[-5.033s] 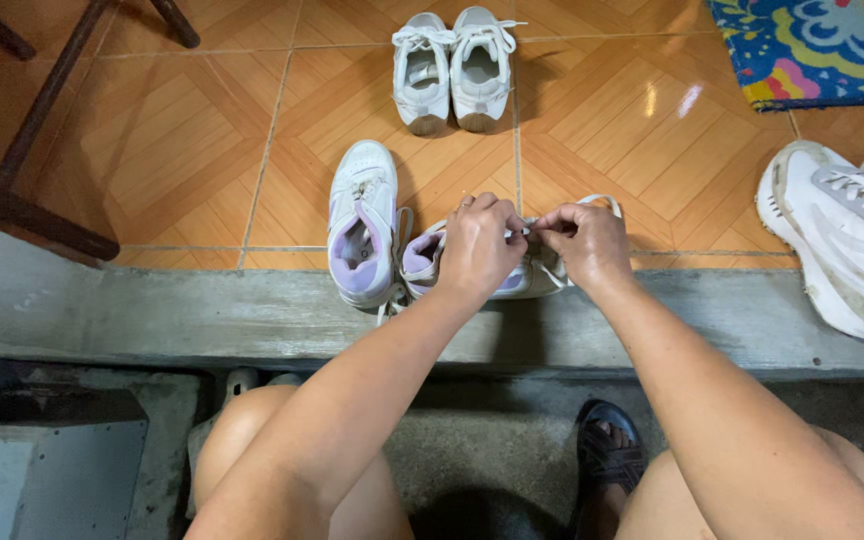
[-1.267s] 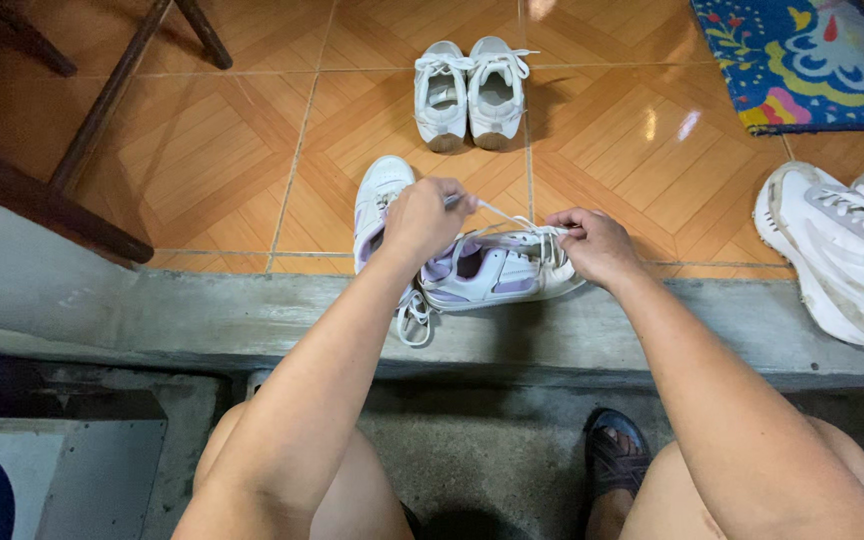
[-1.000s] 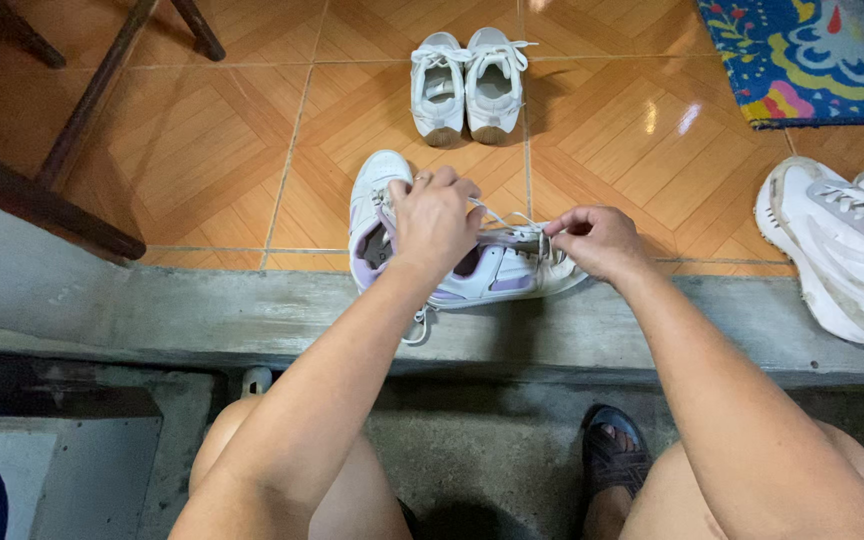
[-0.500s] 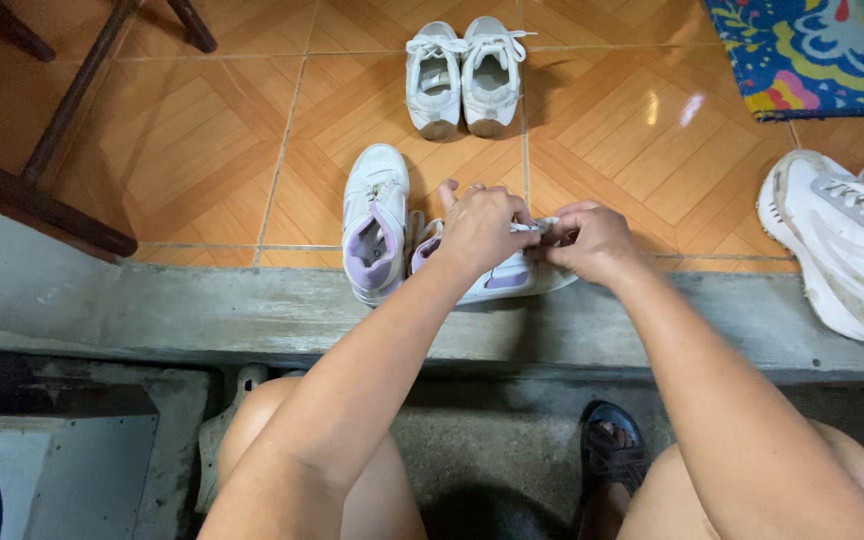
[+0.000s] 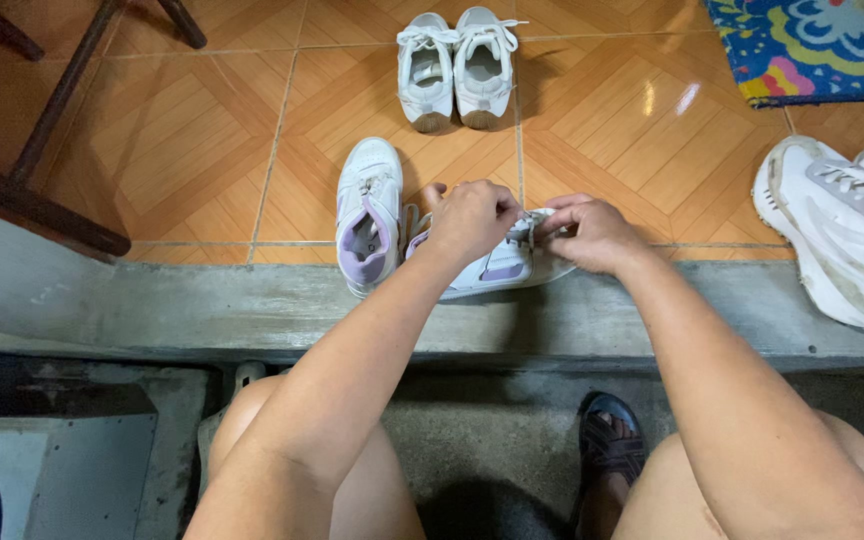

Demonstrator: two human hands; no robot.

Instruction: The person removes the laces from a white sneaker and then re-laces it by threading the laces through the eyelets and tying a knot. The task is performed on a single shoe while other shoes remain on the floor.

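on the grey concrete step (image 5: 672, 320) a white-and-lilac sneaker (image 5: 497, 268) lies on its side, its mate (image 5: 368, 215) upright just beside it. left hand (image 5: 472, 218) and right hand (image 5: 592, 233) both pinch what seems to be its white lace (image 5: 525, 228).

We see white sneaker (image 5: 497, 268) w/ lilac panels; its mate (image 5: 369, 215) white w/ lilac lining. Small pair (image 5: 454, 68) all white, tan soles. Big shoes (image 5: 837, 235) white & grey, scuffed. Floor (image 5: 202, 140) orange, wood-grain diamond pattern. Step (image 5: 252, 315) grey. Mat (image 5: 812, 45) blue w/ yellow, pink, white shapes. Sandal (image 5: 607, 450) black.
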